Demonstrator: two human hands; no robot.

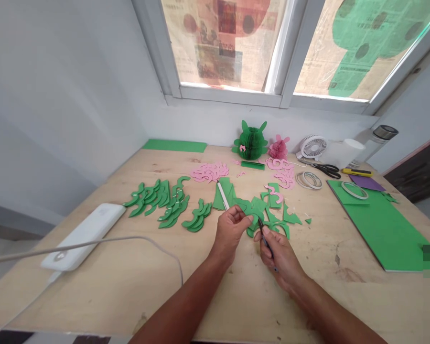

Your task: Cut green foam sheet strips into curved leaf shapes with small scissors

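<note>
My left hand (pixel 232 227) pinches a piece of green paper (pixel 255 208) between thumb and fingers. My right hand (pixel 281 255) is closed around a slim dark tool (pixel 266 242), whose tip meets the paper's edge; its exact kind is unclear. Green paper scraps (pixel 290 216) lie just beyond and right of my hands. A white pen (pixel 222 195) rests on a green sheet past my left hand. To the left are overlapping stacks of curved green cutouts (pixel 175 210). Piles of curled pink cutouts (pixel 209 172) lie farther back.
A green honeycomb paper figure (pixel 251 143) and a smaller pink one (pixel 278 148) stand by the wall. At right are a small fan (pixel 313 146), black scissors (pixel 327 169), tape rolls (pixel 311 180) and green sheets (pixel 383 229). A white power bank (pixel 84 236) with its cable lies left.
</note>
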